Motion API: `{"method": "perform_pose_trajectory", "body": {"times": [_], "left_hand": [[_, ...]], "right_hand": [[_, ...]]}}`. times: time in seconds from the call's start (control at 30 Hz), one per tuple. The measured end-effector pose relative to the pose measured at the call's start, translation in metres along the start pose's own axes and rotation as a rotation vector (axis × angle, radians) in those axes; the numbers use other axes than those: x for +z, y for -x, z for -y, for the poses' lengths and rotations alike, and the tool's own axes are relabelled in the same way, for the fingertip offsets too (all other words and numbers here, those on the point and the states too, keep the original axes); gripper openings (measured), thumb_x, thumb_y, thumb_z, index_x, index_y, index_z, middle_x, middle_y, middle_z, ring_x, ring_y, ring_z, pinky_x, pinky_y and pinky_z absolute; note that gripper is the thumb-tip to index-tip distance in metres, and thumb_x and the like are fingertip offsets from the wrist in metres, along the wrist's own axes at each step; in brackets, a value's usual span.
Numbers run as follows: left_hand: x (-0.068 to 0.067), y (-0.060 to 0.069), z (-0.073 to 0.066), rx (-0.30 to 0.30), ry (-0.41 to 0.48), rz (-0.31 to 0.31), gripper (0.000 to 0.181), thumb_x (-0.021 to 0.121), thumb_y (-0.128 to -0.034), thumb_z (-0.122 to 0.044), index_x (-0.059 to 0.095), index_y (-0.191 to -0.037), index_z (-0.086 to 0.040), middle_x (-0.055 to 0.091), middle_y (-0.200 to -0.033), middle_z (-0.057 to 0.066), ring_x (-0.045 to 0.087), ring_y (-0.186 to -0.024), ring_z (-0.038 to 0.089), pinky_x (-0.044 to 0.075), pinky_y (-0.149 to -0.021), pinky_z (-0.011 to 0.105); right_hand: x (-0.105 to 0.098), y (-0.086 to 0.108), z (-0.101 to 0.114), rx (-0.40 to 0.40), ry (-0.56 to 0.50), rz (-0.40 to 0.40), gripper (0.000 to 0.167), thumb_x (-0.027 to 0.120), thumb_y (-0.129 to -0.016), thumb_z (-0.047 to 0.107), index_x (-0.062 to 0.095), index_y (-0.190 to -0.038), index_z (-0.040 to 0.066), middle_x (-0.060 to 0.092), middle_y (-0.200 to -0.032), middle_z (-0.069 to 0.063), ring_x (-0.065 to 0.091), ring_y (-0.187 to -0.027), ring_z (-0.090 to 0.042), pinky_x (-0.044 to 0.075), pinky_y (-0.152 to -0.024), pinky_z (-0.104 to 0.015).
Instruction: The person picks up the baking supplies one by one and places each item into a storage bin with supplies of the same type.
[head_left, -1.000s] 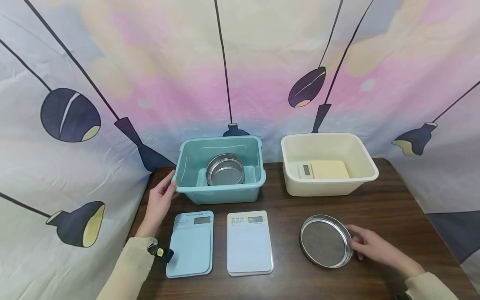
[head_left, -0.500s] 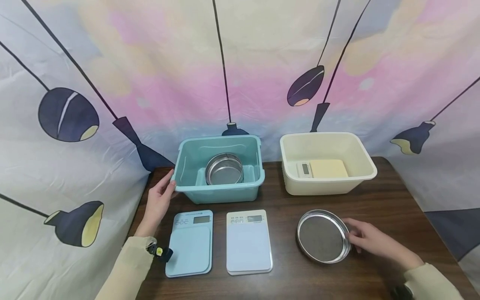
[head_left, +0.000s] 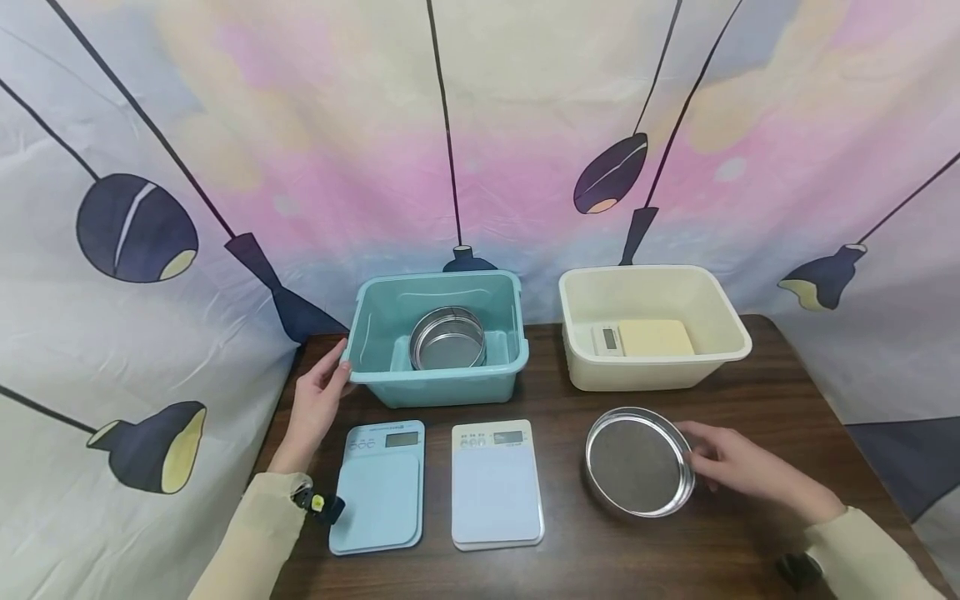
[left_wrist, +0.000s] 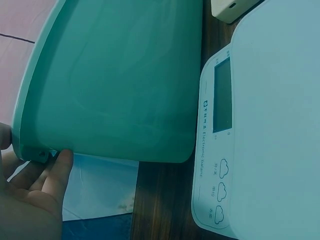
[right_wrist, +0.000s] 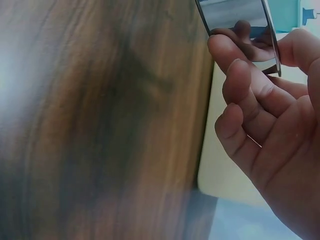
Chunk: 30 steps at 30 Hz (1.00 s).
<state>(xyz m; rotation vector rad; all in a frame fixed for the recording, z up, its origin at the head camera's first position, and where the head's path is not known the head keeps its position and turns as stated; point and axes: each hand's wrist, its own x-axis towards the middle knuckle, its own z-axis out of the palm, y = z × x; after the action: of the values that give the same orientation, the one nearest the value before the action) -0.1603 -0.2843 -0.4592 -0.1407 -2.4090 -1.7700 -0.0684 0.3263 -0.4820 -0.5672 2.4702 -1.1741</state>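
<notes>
My right hand (head_left: 738,467) pinches the right edge of a round metal sieve (head_left: 639,462), which appears raised a little off the wooden table. In the right wrist view, the thumb and fingers of that hand (right_wrist: 275,115) are on the sieve's shiny side wall (right_wrist: 237,17). My left hand (head_left: 315,404) grips the left rim of the blue-green basin (head_left: 442,390); the left wrist view shows the fingers (left_wrist: 57,175) curled at the basin's corner. Another metal sieve (head_left: 447,340) stands inside that basin.
A blue scale (head_left: 377,500) and a white scale (head_left: 497,492) lie side by side in front of the basin. The cream basin (head_left: 652,375) at back right holds a small white device (head_left: 607,339) and a yellow block (head_left: 656,337). Behind hangs a patterned cloth (head_left: 337,125).
My right hand has moved left and away from me, carrying the metal sieve with it. My left hand keeps its hold on the basin's rim.
</notes>
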Motion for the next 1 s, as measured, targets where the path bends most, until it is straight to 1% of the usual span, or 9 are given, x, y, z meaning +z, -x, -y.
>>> {"method": "perform_pose_trajectory", "body": {"times": [0.23,0.33,0.5,0.7,0.83,0.93,1.0], "left_hand": [[-0.001,0.000,-0.001,0.004,0.002,0.000,0.051,0.052,-0.1115,-0.022,0.043,-0.159,-0.006,0.044,-0.159,0.020,0.061,-0.114,-0.006,0.055,-0.091,0.017],[0.000,0.000,0.000,0.008,0.011,0.005,0.051,0.052,-0.1115,-0.021,0.042,-0.159,-0.004,0.044,-0.159,0.021,0.061,-0.115,-0.006,0.055,-0.091,0.016],[0.000,-0.001,0.000,0.008,0.010,0.001,0.051,0.051,-0.1115,-0.021,0.041,-0.158,-0.002,0.044,-0.159,0.021,0.061,-0.114,-0.006,0.055,-0.091,0.016],[0.000,-0.001,0.000,0.008,0.007,0.000,0.051,0.051,-0.1117,-0.020,0.041,-0.158,-0.002,0.044,-0.159,0.021,0.061,-0.114,-0.006,0.054,-0.091,0.015],[0.000,-0.001,0.000,0.013,0.010,0.001,0.051,0.051,-0.1117,-0.020,0.041,-0.158,-0.001,0.044,-0.159,0.022,0.061,-0.114,-0.006,0.054,-0.091,0.017],[0.000,-0.001,0.000,0.011,0.002,0.001,0.051,0.051,-0.1117,-0.020,0.041,-0.158,-0.002,0.044,-0.159,0.022,0.061,-0.115,-0.005,0.055,-0.091,0.017],[0.000,-0.001,-0.001,0.005,-0.007,-0.001,0.051,0.051,-0.1116,-0.021,0.041,-0.158,-0.002,0.045,-0.159,0.022,0.061,-0.115,-0.005,0.055,-0.091,0.018]], "right_hand": [[-0.007,-0.011,0.017,-0.102,0.031,-0.024,0.047,0.061,-0.096,-0.003,0.050,-0.141,-0.013,0.061,-0.062,0.002,0.054,-0.051,-0.005,0.047,-0.042,-0.025],[-0.011,-0.016,0.025,-0.106,0.039,-0.017,0.047,0.061,-0.095,-0.004,0.051,-0.141,-0.011,0.062,-0.063,0.004,0.055,-0.051,-0.006,0.048,-0.043,-0.025],[-0.018,-0.022,0.040,-0.087,0.039,0.018,0.047,0.060,-0.096,-0.002,0.051,-0.142,-0.010,0.065,-0.069,0.005,0.057,-0.052,-0.009,0.051,-0.045,-0.027],[-0.028,-0.031,0.057,-0.082,0.073,0.032,0.045,0.060,-0.097,-0.001,0.053,-0.141,-0.009,0.067,-0.071,0.004,0.055,-0.052,-0.006,0.050,-0.045,-0.027],[-0.032,-0.038,0.066,-0.113,0.094,0.026,0.042,0.060,-0.097,-0.002,0.055,-0.138,-0.008,0.067,-0.072,0.006,0.056,-0.053,-0.006,0.051,-0.045,-0.027],[-0.034,-0.043,0.071,-0.154,0.110,0.021,0.039,0.060,-0.097,-0.003,0.057,-0.136,-0.005,0.066,-0.071,0.009,0.055,-0.054,-0.004,0.049,-0.044,-0.026],[-0.035,-0.047,0.074,-0.180,0.115,0.023,0.037,0.060,-0.098,-0.003,0.059,-0.135,-0.004,0.067,-0.072,0.008,0.055,-0.054,-0.003,0.048,-0.043,-0.025]]}}
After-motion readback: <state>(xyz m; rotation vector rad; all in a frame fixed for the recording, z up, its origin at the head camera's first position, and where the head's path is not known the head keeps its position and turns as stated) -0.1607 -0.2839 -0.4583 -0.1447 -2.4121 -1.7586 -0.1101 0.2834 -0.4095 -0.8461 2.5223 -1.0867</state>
